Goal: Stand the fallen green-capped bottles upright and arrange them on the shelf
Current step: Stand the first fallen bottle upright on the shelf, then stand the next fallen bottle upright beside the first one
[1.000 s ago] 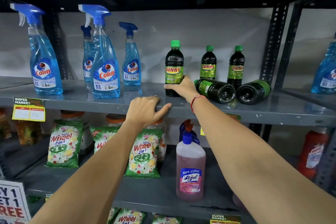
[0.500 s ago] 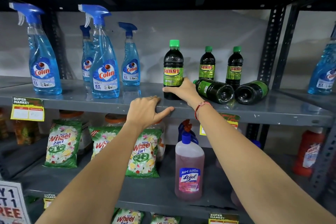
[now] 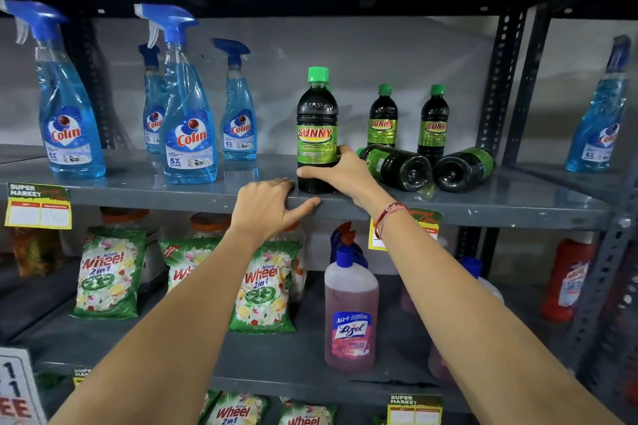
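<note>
A dark green-capped Sunny bottle (image 3: 317, 121) stands upright near the front edge of the grey shelf (image 3: 483, 207). My right hand (image 3: 340, 174) is wrapped around its lower part. Two more Sunny bottles (image 3: 382, 117) (image 3: 433, 121) stand upright further back. Two fallen bottles (image 3: 397, 166) (image 3: 464, 167) lie on their sides just right of my right hand, bases toward me. My left hand (image 3: 269, 205) rests on the shelf's front edge, left of the held bottle, holding nothing.
Blue Colin spray bottles (image 3: 188, 107) stand on the left part of the same shelf, another (image 3: 600, 114) at far right. A black shelf upright (image 3: 500, 79) rises behind the fallen bottles. Below are Wheel detergent packs (image 3: 262, 283) and a pink Lizol bottle (image 3: 350, 314).
The view has shifted slightly. My right hand stays on the upright bottle, sliding a little lower around its base. My left hand has not moved.
</note>
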Action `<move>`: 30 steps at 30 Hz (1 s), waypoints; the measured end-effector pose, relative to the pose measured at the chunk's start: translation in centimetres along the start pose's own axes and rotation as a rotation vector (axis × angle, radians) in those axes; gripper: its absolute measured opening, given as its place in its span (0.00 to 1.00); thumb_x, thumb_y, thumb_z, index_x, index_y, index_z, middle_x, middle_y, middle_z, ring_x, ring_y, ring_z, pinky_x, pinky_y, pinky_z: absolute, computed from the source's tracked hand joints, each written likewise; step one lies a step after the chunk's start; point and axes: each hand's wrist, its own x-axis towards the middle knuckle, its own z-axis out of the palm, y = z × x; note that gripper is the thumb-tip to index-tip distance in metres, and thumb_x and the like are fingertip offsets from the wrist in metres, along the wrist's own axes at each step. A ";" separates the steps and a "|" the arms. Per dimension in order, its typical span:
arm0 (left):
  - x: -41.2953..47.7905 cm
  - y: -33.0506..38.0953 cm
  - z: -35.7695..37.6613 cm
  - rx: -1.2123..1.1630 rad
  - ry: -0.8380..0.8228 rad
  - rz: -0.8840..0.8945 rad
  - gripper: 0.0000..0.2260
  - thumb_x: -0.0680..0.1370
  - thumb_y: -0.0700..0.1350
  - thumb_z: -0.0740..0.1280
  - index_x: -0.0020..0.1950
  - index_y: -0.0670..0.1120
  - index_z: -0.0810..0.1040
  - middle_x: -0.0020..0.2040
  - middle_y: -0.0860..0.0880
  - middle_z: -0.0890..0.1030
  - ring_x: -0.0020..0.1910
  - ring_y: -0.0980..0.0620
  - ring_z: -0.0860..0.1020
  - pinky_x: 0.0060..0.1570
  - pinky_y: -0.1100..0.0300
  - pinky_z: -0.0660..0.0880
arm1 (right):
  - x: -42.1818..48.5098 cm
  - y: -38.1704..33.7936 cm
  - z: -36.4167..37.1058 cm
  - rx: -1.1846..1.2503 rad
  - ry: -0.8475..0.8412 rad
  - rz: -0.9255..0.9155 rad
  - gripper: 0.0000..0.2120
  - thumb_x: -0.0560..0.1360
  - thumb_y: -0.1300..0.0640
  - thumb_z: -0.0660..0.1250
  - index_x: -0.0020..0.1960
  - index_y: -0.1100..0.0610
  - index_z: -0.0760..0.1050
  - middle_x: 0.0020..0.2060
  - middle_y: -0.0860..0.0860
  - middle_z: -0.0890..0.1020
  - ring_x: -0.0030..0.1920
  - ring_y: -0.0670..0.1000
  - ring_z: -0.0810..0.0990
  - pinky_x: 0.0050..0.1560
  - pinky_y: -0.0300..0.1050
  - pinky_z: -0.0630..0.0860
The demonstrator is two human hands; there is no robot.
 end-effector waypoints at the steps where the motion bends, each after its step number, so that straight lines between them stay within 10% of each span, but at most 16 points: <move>1: 0.0 0.0 0.0 0.001 -0.003 -0.001 0.38 0.71 0.72 0.43 0.45 0.45 0.81 0.37 0.45 0.84 0.36 0.44 0.80 0.30 0.58 0.65 | 0.0 0.0 0.0 0.002 -0.002 0.000 0.24 0.61 0.46 0.79 0.51 0.47 0.72 0.54 0.50 0.82 0.57 0.52 0.79 0.61 0.51 0.76; 12: -0.4 0.3 0.0 -0.047 -0.013 -0.034 0.39 0.73 0.71 0.44 0.53 0.42 0.80 0.52 0.41 0.83 0.49 0.43 0.81 0.43 0.53 0.74 | -1.0 -0.8 -1.5 0.136 -0.016 -0.055 0.28 0.67 0.46 0.76 0.62 0.53 0.70 0.49 0.45 0.77 0.53 0.46 0.76 0.54 0.40 0.72; 18: -0.3 4.8 -0.8 -0.289 0.447 -0.087 0.18 0.76 0.51 0.60 0.57 0.39 0.74 0.56 0.38 0.77 0.56 0.46 0.71 0.52 0.53 0.68 | 2.6 -0.4 -6.8 -0.293 0.317 -0.188 0.23 0.74 0.49 0.69 0.62 0.63 0.72 0.56 0.57 0.78 0.55 0.54 0.76 0.53 0.45 0.73; 22: 3.2 9.9 -1.3 -0.321 0.234 0.141 0.18 0.77 0.51 0.57 0.55 0.38 0.76 0.51 0.41 0.80 0.49 0.45 0.77 0.46 0.51 0.74 | 5.3 0.3 -8.9 -0.664 0.079 0.121 0.33 0.70 0.42 0.71 0.65 0.63 0.69 0.61 0.59 0.76 0.60 0.60 0.76 0.54 0.48 0.73; 30: 3.7 12.0 2.2 -0.127 -0.025 -0.007 0.29 0.77 0.59 0.44 0.41 0.44 0.80 0.36 0.45 0.82 0.34 0.44 0.78 0.28 0.58 0.63 | 6.2 1.7 -9.5 -0.745 -0.075 0.358 0.40 0.61 0.40 0.76 0.65 0.61 0.72 0.60 0.57 0.78 0.45 0.56 0.77 0.41 0.44 0.73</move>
